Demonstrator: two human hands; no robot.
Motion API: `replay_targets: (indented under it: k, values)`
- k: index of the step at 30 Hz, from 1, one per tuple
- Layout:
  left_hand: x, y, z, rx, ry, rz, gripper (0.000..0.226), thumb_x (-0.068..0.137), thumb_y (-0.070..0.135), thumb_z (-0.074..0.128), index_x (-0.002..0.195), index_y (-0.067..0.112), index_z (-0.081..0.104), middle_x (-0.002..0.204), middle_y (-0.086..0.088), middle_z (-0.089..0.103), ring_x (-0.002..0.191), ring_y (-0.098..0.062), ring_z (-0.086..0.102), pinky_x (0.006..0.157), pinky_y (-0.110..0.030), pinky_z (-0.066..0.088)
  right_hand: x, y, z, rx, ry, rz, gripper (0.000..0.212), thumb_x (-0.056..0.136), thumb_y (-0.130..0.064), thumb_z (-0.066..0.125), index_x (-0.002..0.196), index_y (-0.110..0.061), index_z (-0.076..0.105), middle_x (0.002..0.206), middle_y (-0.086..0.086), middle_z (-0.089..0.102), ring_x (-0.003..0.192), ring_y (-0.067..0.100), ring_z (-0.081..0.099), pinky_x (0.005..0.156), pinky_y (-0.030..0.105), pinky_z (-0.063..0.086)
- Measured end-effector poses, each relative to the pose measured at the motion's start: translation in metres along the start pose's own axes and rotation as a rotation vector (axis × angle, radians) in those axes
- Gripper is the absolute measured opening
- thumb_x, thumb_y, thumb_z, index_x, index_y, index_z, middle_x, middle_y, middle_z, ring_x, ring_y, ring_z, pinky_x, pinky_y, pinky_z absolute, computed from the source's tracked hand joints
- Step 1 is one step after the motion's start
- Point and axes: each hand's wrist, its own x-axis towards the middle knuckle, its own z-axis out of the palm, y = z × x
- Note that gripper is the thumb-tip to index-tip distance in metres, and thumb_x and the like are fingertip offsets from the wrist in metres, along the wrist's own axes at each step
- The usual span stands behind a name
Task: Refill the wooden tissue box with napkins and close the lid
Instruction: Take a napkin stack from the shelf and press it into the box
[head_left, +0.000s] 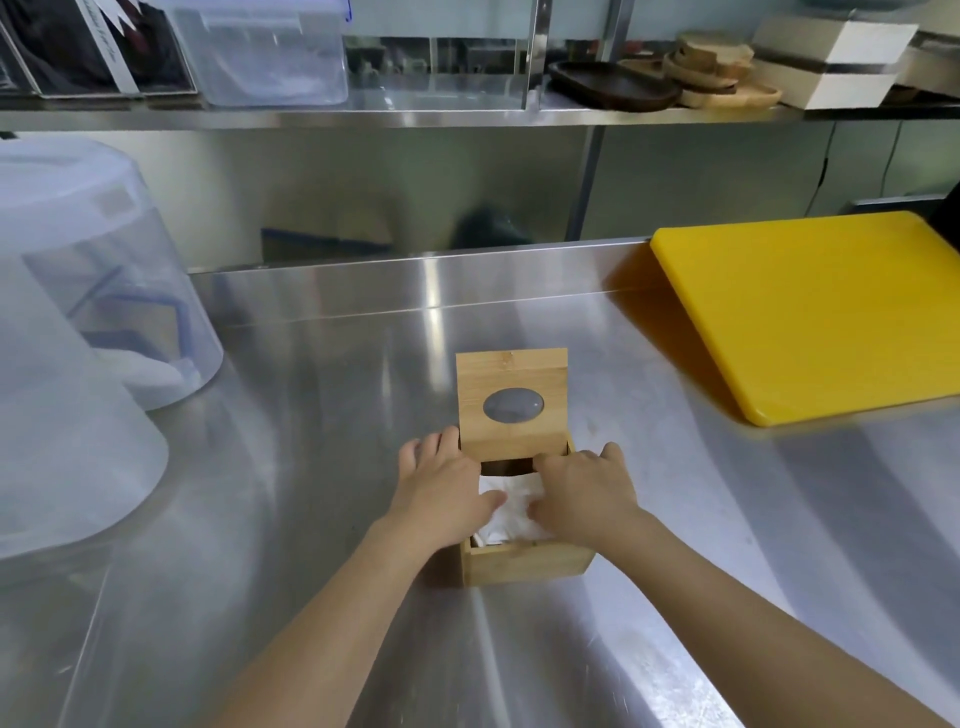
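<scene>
**A:** Where is the box right now?

**B:** I see the wooden tissue box sitting on the steel table, near the front edge. Its lid stands raised at the box's far side, hinged upright, with an oval window in it. The yellow cutting board lies well apart, behind and to the right of the box.

**A:** And the napkins?

**B:** White napkins are inside the box, showing between my 2 hands. They sit a little crumpled, just below the rim.

**A:** What are the hands doing?

**B:** My left hand lies over the box's left wall, fingers spread flat, thumb touching the napkins. My right hand lies over the right wall, fingers curled loosely down onto the napkins, fingertips toward the lid's base. Neither hand grips anything that I can see; both rest palm down, pressing on the paper.

**A:** Anything else close to the box?

**B:** To the left of the box, well apart, 2 clear plastic containers stand upside down on the table. Behind and above the box runs a metal shelf carrying wooden trays and a clear tub.
</scene>
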Motion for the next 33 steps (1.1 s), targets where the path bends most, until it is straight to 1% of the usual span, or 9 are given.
replay_targets:
  k: [4, 9, 12, 16, 20, 23, 27, 29, 33]
  values:
    - [-0.003, -0.002, 0.002, -0.051, 0.168, -0.004, 0.03, 0.083, 0.051, 0.055, 0.094, 0.027, 0.07, 0.112, 0.005, 0.047, 0.107, -0.015, 0.046, 0.102, -0.031, 0.018, 0.003, 0.002, 0.001, 0.038, -0.007, 0.017, 0.035, 0.086, -0.027, 0.047, 0.059, -0.022, 0.026, 0.059, -0.008, 0.035, 0.071, 0.022, 0.045, 0.075, 0.031, 0.022]
    - [-0.007, -0.001, 0.005, -0.133, 0.314, 0.016, 0.023, 0.085, 0.039, 0.059, 0.105, 0.029, 0.066, 0.124, 0.005, 0.049, 0.117, -0.015, 0.042, 0.104, -0.028, 0.008, -0.005, 0.003, 0.002, 0.006, 0.128, -0.008, 0.023, 0.082, -0.039, 0.057, 0.089, -0.017, 0.055, 0.08, 0.002, 0.067, 0.074, 0.026, 0.058, 0.069, 0.033, 0.026]
    - [-0.007, -0.002, 0.004, -0.12, 0.313, 0.024, 0.021, 0.087, 0.039, 0.056, 0.104, 0.03, 0.065, 0.124, 0.005, 0.047, 0.119, -0.014, 0.039, 0.102, -0.027, 0.006, -0.009, 0.008, 0.009, -0.079, 0.305, -0.024, 0.034, 0.045, -0.032, 0.084, 0.065, -0.016, 0.063, 0.05, 0.0, 0.061, 0.045, 0.024, 0.057, 0.053, 0.028, 0.026]
    - [-0.01, 0.001, 0.001, -0.101, 0.329, 0.013, 0.009, 0.079, 0.026, 0.068, 0.087, 0.022, 0.071, 0.121, -0.004, 0.054, 0.114, -0.026, 0.049, 0.097, -0.028, 0.012, -0.01, 0.027, 0.009, 0.011, 0.555, -0.26, 0.009, 0.058, -0.012, 0.07, 0.065, -0.014, 0.065, 0.062, 0.0, 0.061, 0.054, 0.024, 0.057, 0.06, 0.031, 0.03]
    - [-0.012, -0.001, -0.003, -0.117, 0.509, 0.091, 0.013, 0.064, 0.014, 0.078, 0.068, 0.013, 0.066, 0.088, -0.007, 0.063, 0.079, -0.027, 0.06, 0.078, -0.028, 0.03, -0.009, 0.041, 0.007, 0.038, 0.439, -0.477, 0.025, 0.073, -0.02, 0.046, 0.07, -0.019, 0.07, 0.069, -0.005, 0.065, 0.065, 0.014, 0.055, 0.067, 0.028, 0.028]
    - [-0.019, 0.001, -0.018, -0.132, 0.616, 0.238, 0.01, 0.072, 0.016, 0.064, 0.064, 0.013, 0.06, 0.072, 0.0, 0.057, 0.066, -0.017, 0.046, 0.059, -0.022, 0.031, -0.003, 0.047, 0.007, -0.01, 0.307, -0.523, 0.018, 0.07, -0.021, 0.055, 0.078, -0.022, 0.071, 0.079, -0.007, 0.071, 0.071, 0.015, 0.065, 0.071, 0.03, 0.029]
    - [-0.02, 0.005, -0.021, -0.009, 0.352, 0.477, 0.008, 0.069, 0.026, 0.059, 0.069, 0.02, 0.063, 0.067, 0.008, 0.062, 0.061, -0.015, 0.059, 0.054, -0.019, 0.038, 0.004, 0.047, 0.011, -0.094, 0.215, -0.489, 0.019, 0.067, -0.023, 0.049, 0.071, -0.02, 0.066, 0.07, -0.008, 0.068, 0.063, 0.017, 0.064, 0.071, 0.035, 0.027]
    - [-0.02, 0.01, -0.019, 0.104, 0.132, 0.473, 0.015, 0.076, 0.028, 0.06, 0.086, 0.017, 0.065, 0.083, 0.003, 0.064, 0.081, -0.018, 0.061, 0.083, -0.03, 0.041, 0.004, 0.045, 0.011, -0.134, 0.221, -0.487, 0.01, 0.062, -0.025, 0.053, 0.062, -0.019, 0.061, 0.06, -0.008, 0.065, 0.052, 0.018, 0.06, 0.068, 0.033, 0.025]
    - [-0.018, 0.011, -0.013, 0.276, -0.025, 0.33, 0.026, 0.087, 0.033, 0.055, 0.105, 0.015, 0.059, 0.102, 0.0, 0.058, 0.1, -0.018, 0.052, 0.106, -0.037, 0.001, 0.006, 0.046, 0.016, -0.159, 0.172, -0.497, 0.011, 0.058, -0.027, 0.064, 0.058, -0.019, 0.057, 0.056, -0.007, 0.065, 0.049, 0.018, 0.058, 0.068, 0.031, 0.028]
